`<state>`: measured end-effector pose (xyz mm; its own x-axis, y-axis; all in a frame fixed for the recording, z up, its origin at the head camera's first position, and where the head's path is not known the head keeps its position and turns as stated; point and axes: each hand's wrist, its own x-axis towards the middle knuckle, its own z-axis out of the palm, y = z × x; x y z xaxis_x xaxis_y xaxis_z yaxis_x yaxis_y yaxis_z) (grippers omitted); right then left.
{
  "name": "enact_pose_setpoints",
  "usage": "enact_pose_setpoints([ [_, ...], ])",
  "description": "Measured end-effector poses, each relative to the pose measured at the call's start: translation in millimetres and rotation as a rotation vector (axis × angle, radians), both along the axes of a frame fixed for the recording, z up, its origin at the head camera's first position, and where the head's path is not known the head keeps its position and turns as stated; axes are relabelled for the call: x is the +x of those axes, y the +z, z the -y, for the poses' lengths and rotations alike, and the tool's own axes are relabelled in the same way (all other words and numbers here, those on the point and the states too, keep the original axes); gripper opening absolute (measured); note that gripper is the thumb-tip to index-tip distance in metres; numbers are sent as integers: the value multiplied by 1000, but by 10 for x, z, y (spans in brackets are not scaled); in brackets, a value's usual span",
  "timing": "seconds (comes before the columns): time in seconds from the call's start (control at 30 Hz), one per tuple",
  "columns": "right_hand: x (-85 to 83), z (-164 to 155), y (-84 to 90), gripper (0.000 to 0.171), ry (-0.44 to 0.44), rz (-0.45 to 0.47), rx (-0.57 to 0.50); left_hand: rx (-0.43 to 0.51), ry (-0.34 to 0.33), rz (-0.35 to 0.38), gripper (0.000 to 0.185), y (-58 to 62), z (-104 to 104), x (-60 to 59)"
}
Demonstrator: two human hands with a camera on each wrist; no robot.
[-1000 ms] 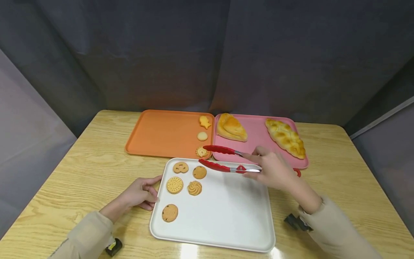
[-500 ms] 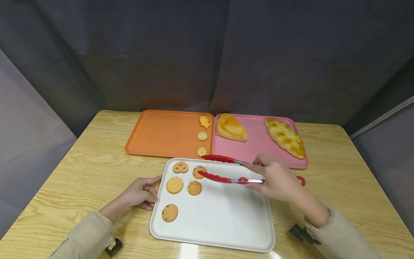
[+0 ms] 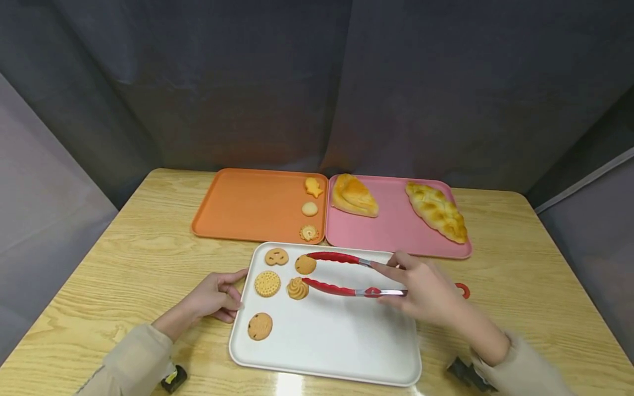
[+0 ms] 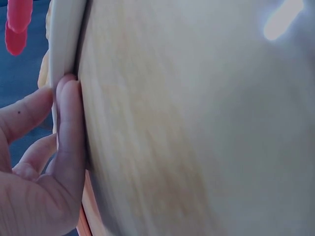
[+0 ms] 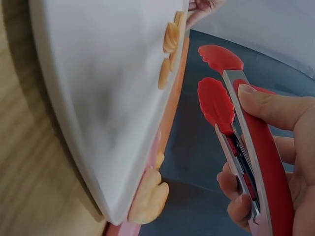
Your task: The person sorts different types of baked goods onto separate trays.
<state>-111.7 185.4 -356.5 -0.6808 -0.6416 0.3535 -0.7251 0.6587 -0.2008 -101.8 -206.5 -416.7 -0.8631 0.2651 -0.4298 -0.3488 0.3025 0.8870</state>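
Observation:
My right hand [image 3: 421, 283] grips red tongs [image 3: 342, 272] over the white tray [image 3: 346, 335]; the tong arms are spread, and their tips sit near a round cookie [image 3: 305, 264] and a swirl cookie [image 3: 298, 288]. The right wrist view shows my fingers [image 5: 275, 110] curled round the tongs [image 5: 231, 118] above the tray [image 5: 98, 88]. My left hand [image 3: 215, 297] rests on the table with fingers touching the tray's left edge [image 4: 66, 44]. More cookies lie on the tray: a mushroom one [image 3: 276, 256], a ridged round one [image 3: 267, 283] and a chip one [image 3: 260, 325].
An orange tray [image 3: 242, 206] behind holds three small cookies at its right side. A pink tray [image 3: 396, 225] beside it holds two bread loaves [image 3: 354, 195] [image 3: 438, 212]. The wooden table [image 3: 148, 253] is ringed by dark curtains. A red ring [image 3: 462, 290] lies by my right wrist.
My right hand has drawn the tongs back toward me, from the orange tray's corner down over the white tray's cookies. The left hand has stayed put.

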Motion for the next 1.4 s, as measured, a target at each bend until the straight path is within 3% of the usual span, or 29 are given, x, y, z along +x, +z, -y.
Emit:
enact_pose_setpoints([
  [0.47, 57, 135, -152, 49, 1, 101, 70, 6, -4, 4, 74, -4, 9, -2],
  [1.07, -30, 289, -234, 51, 9, 198, 119, 12, -2, 3, 76, -21, 16, -5],
  [1.4, -29, 281, -264, 50, 48, 165, 84, 8, -4, 5, 74, -26, 20, -8],
])
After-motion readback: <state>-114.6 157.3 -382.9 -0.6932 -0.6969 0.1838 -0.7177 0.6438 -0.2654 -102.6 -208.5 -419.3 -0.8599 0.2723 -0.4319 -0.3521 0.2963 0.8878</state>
